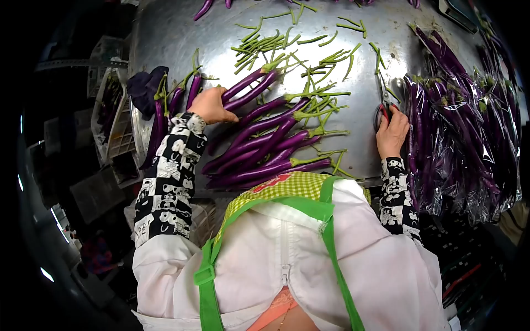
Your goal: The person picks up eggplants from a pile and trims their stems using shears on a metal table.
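Note:
My left hand (pixel 211 106) is closed around the blunt ends of a couple of long purple eggplants (pixel 251 90), whose green stems point right. Below it, several more eggplants (pixel 259 140) lie in a loose pile, stems also to the right. My right hand (pixel 393 131) has its fingers at the red and black handles of a pair of scissors (pixel 381 112). The blades point away from me, close to the tabletop. Cut green stem pieces (pixel 265 45) are scattered beyond the eggplants.
Eggplants in clear plastic bags (pixel 447 127) are heaped along the right side of the metal table (pixel 182 33). A dark cloth (pixel 148 88) and a few eggplants (pixel 158 129) lie at the left edge. A white crate (pixel 118 127) stands beyond that edge.

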Demonstrator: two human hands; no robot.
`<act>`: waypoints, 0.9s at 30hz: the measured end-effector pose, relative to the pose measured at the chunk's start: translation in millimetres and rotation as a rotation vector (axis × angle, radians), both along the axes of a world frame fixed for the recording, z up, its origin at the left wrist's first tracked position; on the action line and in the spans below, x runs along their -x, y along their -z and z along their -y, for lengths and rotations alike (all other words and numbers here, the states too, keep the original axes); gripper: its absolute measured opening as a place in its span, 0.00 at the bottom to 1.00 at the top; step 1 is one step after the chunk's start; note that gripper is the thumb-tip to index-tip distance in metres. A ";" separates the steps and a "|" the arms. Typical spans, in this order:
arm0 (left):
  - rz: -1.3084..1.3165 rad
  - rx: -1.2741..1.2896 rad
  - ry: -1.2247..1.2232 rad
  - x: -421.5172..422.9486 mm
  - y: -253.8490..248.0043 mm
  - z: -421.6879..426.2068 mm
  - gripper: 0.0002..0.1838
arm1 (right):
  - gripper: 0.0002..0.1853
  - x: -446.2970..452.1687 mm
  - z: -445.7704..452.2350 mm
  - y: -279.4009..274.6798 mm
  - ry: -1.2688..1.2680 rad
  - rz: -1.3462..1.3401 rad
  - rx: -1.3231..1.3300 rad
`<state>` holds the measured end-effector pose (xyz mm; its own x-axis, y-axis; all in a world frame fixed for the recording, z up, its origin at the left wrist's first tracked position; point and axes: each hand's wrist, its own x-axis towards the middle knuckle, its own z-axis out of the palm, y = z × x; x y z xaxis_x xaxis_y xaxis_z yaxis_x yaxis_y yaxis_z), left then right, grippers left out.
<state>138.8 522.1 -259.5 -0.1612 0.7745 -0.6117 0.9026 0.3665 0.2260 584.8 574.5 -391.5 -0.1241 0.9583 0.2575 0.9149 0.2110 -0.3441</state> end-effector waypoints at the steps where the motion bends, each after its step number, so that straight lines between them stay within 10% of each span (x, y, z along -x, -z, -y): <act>1: -0.080 -0.008 0.038 3.1 15.9 7.7 0.33 | 0.19 1.0 0.0 0.4 -0.003 -0.005 0.001; 13: 0.703 0.041 -0.291 -3.1 47.9 45.2 0.30 | 0.20 -14.6 -12.8 -2.8 -0.008 -0.225 0.192; 17: 0.354 -0.101 0.020 -25.7 51.2 45.2 0.43 | 0.19 -9.9 -9.1 -2.4 -0.021 -0.207 0.188; 21: 0.607 0.048 -0.061 -32.0 56.7 43.9 0.42 | 0.21 -12.6 -6.5 -25.7 0.215 -0.978 0.687; 27: 0.707 0.235 -0.193 -29.7 45.8 35.5 0.37 | 0.22 -8.4 9.8 -67.7 0.067 -1.152 0.877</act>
<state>168.5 486.5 -305.2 0.2105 0.6091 -0.7647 0.4874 0.6126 0.6222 593.2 564.7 -323.8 -0.2064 0.8527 -0.4799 0.0454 -0.4816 -0.8752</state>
